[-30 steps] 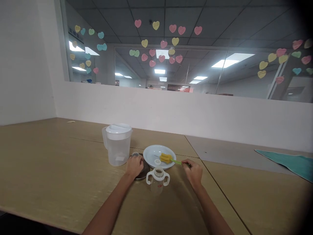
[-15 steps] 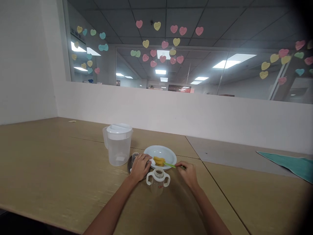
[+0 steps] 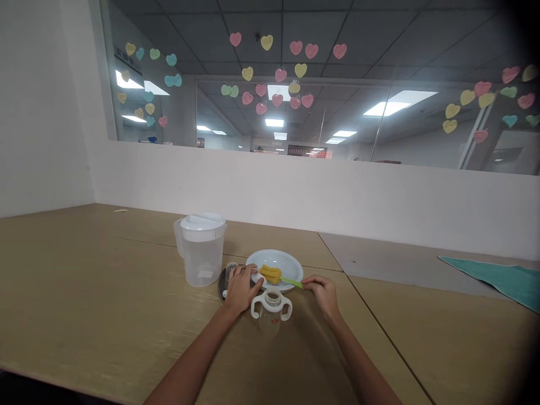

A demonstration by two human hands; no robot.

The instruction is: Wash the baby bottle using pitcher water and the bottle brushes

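My right hand [image 3: 324, 292] pinches the green handle of a bottle brush [image 3: 291, 282]. Its yellow sponge head [image 3: 270, 274] is over the white bowl [image 3: 280, 257]. At the bowl's left rim, my left hand [image 3: 242, 287] is closed round a small white piece [image 3: 257, 277], which looks like a bottle part and lies close to the sponge. Below that hand is a dark round tray [image 3: 221, 288], partly covered, with a clear cap [image 3: 230, 269] on it. In front of the bowl stands an upright clear baby bottle [image 3: 270, 322], its mouth uncovered, with a white two-handled collar [image 3: 273, 302].
A lidded translucent pitcher [image 3: 204, 256] stands left of the tray. A teal cloth [image 3: 498, 279] lies at the far right of the wooden table [image 3: 105, 292]. Behind the table rises a white wall [image 3: 253, 185] with a window dotted with heart-shaped notes.
The sponge head has shifted slightly left, nearer the white piece, and shows more of its yellow side. Both hands keep their hold. The view has turned a little.
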